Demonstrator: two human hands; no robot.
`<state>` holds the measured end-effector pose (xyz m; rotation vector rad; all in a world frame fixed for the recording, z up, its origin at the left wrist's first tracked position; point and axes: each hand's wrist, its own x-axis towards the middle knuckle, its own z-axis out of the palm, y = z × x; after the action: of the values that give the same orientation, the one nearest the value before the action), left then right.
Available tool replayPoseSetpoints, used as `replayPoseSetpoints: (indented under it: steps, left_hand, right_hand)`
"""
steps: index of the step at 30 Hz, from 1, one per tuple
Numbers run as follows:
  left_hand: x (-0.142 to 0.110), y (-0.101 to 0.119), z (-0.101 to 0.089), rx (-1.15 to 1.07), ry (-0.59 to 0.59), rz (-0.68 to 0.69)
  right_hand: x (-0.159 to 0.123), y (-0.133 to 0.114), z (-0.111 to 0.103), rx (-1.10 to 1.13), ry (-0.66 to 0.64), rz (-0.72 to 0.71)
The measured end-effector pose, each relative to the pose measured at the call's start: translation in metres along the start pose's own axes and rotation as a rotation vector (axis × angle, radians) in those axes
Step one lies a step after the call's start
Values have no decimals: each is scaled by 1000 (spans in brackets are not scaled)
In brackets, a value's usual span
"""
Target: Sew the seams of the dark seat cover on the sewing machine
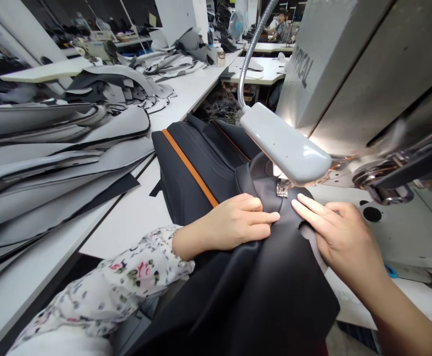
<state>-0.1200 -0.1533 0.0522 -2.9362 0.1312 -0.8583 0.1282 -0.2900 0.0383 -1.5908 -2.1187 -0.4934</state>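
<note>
A black leather-like cover (275,277) with an orange stripe (189,170) runs under the presser foot (282,188) of a sewing machine (323,74). On its left side my left hand (234,222) rests palm down, one finger stretched towards the foot and the others partly bent. My right hand (342,237) lies over the material right of the foot, with two fingers extended flat and the others bent. Its thumb is hidden. Beside that hand, a cut edge shows the grey underside. The material drapes down towards me in folds.
A grey lamp head (286,143) on a flexible metal neck (251,54) hangs close above the foot. Piles of grey cut pieces (71,148) cover the left table (197,89). Further back are a fan (236,25) and a person (280,27).
</note>
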Motion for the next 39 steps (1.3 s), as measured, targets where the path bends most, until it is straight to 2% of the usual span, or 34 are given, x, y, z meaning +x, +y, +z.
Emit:
replayPoseSetpoints:
  steps: [4, 10, 15, 20, 23, 27, 31, 35, 37, 39]
  left_hand:
    - [5, -2, 3, 0, 48, -22]
    - [11, 1, 9, 15, 101, -57]
    - [13, -1, 11, 13, 140, -77]
    - [17, 0, 12, 4, 163, -91]
    - [18, 5, 9, 47, 117, -144]
    - [16, 16, 2, 50, 8, -150]
    - [11, 42, -8, 153, -96, -106]
    - [6, 71, -15, 266, -203, -78]
    - [4, 79, -15, 288, -205, -76]
    - [3, 82, -12, 310, -182, -65]
  right_hand:
    - [9, 9, 6, 26, 54, -19]
    - [17, 19, 16, 112, 98, 82]
    - [22, 30, 28, 132, 156, 60]
    - [23, 44, 44, 131, 106, 119]
    - [22, 51, 54, 164, 55, 182]
    - [22, 55, 63, 183, 69, 211]
    - [21, 42, 57, 183, 150, 242]
    - [10, 12, 32, 249, 270, 334]
    - [2, -1, 22, 385, 239, 421]
    - [-5, -7, 15, 607, 115, 580]
